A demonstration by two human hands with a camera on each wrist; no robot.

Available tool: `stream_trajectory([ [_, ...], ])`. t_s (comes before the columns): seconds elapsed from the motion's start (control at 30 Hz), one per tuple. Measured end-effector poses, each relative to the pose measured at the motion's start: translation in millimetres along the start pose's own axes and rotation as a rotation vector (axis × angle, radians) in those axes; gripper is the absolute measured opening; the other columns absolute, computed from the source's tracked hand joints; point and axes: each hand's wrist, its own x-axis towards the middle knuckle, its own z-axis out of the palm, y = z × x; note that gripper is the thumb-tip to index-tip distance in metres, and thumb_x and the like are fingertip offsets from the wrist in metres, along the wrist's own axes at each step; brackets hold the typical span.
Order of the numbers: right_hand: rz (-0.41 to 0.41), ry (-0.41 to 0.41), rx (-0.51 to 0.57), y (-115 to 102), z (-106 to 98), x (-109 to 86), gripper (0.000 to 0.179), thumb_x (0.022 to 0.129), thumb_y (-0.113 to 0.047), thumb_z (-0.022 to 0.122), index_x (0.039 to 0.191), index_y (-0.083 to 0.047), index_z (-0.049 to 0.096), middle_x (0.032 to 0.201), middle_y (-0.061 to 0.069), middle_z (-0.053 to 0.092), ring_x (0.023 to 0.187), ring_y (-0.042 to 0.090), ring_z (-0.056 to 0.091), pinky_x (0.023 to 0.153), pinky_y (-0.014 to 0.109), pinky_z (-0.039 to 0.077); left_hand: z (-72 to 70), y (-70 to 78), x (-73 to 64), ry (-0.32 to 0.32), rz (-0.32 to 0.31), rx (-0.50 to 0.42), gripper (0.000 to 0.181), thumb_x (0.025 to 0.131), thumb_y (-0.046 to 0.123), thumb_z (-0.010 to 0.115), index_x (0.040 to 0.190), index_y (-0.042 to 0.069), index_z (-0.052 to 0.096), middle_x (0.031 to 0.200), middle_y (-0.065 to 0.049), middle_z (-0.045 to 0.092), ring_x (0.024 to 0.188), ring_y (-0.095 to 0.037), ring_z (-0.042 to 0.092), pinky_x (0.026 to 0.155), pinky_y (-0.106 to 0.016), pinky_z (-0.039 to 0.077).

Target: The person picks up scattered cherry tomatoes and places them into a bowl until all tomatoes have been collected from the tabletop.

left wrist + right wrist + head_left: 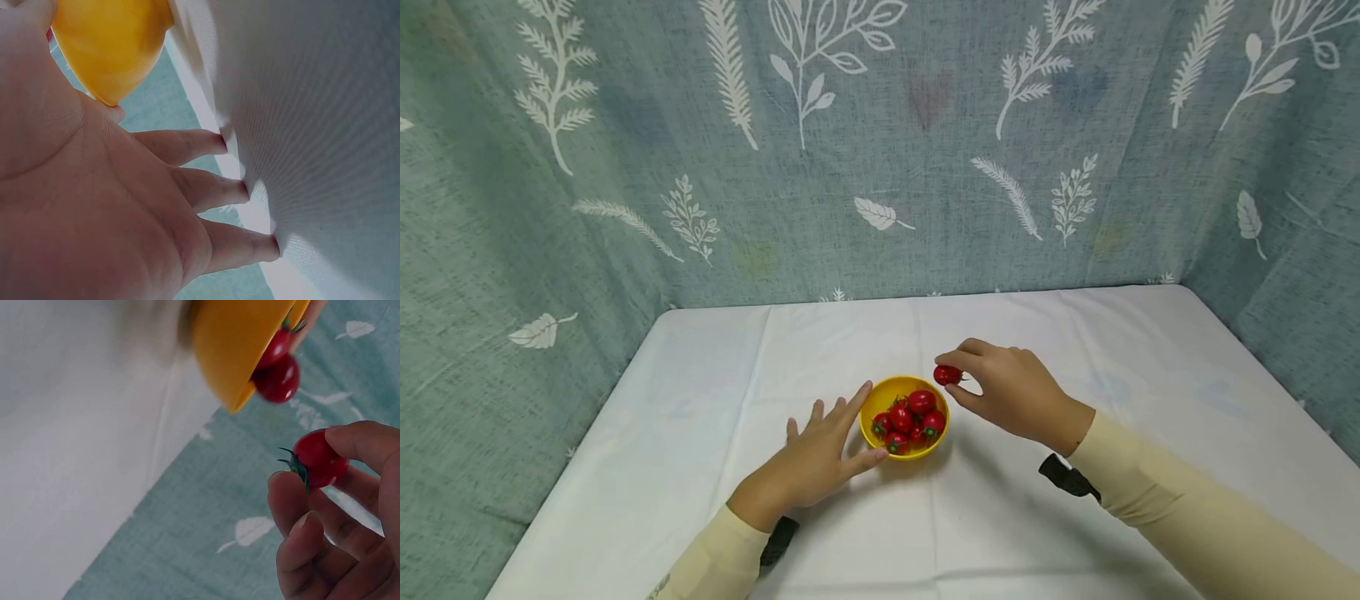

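Observation:
My right hand (pixel 1011 392) pinches a red cherry tomato (pixel 947 375) between thumb and fingertips, just right of the yellow bowl's rim. Its green calyx (pixel 295 465) shows in the right wrist view. Several more cherry tomatoes (pixel 922 402) lie inside the yellow bowl (pixel 880 398), which stands on the white cloth. My left hand (pixel 816 462) is spread along the bowl's left side, index fingertip and thumb tip right at the rim. In the left wrist view its other fingers (pixel 228 190) reach straight down to the cloth.
A white cloth (pixel 1045 533) covers the table. Grey-green curtains (pixel 925 150) with white leaf prints rise behind it and along both sides. Dark straps (pixel 1067 477) sit at the wrists below the cream sleeves.

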Motion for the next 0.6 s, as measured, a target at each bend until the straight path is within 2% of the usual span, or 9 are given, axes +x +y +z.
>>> stream_trajectory([
  [0.17, -0.061, -0.015, 0.038, -19.2, 3.7, -1.7, 0.03, 0.086, -0.025, 0.08, 0.114, -0.018, 0.073, 0.099, -0.004, 0.069, 0.058, 0.005, 0.06, 0.051, 0.014, 0.043, -0.9, -2.2, 0.1, -0.004, -0.003, 0.003, 0.093, 0.086, 0.077, 0.052, 0.159, 0.047, 0.003, 0.164, -0.019, 0.025, 0.15, -0.054, 0.01, 0.11, -0.081, 0.002],
  [0.33, -0.117, -0.026, 0.076, -31.6, 16.0, -2.6, 0.028, 0.085, -0.025, 0.081, 0.111, -0.017, 0.074, 0.097, -0.002, 0.069, 0.059, 0.005, 0.061, 0.053, 0.014, 0.046, -1.1, -2.7, -1.0, -0.01, -0.002, -0.002, 0.093, 0.086, 0.078, 0.052, 0.159, 0.047, 0.001, 0.164, -0.018, 0.024, 0.151, -0.053, 0.009, 0.11, -0.081, 0.002],
  [0.6, -0.136, -0.052, 0.038, -40.0, 30.8, -2.2, 0.026, 0.084, -0.022, 0.081, 0.109, -0.02, 0.075, 0.101, -0.001, 0.068, 0.058, 0.008, 0.063, 0.054, 0.018, 0.049, -1.0, -3.9, -0.2, -0.013, 0.0, -0.002, 0.094, 0.085, 0.08, 0.051, 0.158, 0.048, 0.001, 0.164, -0.017, 0.024, 0.151, -0.052, 0.008, 0.111, -0.081, 0.001],
])
